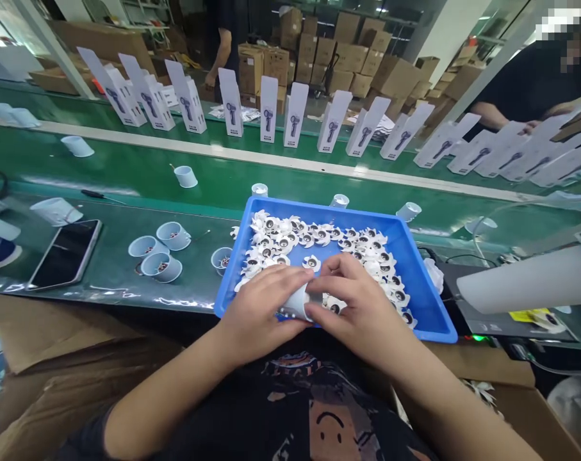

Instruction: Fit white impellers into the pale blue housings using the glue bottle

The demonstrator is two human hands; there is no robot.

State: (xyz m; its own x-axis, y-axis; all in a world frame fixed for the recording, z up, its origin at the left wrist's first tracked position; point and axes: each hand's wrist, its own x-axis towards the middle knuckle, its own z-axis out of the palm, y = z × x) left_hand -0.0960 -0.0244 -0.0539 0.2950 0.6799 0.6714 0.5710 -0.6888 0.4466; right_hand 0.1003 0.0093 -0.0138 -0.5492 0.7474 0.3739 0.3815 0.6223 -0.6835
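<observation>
My left hand (261, 304) is closed around a light blue cup-shaped housing (294, 303), tipped on its side with its open end to the right. At that open end, my right hand (350, 298) has its thumb and fingers bent together. What they grip, if anything, is hidden. Both hands are over the near edge of a blue tray (434, 307). Many white fan wheels (284, 243) with dark round centres lie in the tray, and a single fan wheel (312, 262) sits just beyond my fingers.
Several light blue housings (160, 266) with wires inside stand left of the tray, near a phone (66, 253). Behind it runs a green conveyor (223, 169) with more housings and a row of open white boxes (268, 112). A white cylindrical device (530, 282) juts in at right. A co-worker (521, 83) stands across.
</observation>
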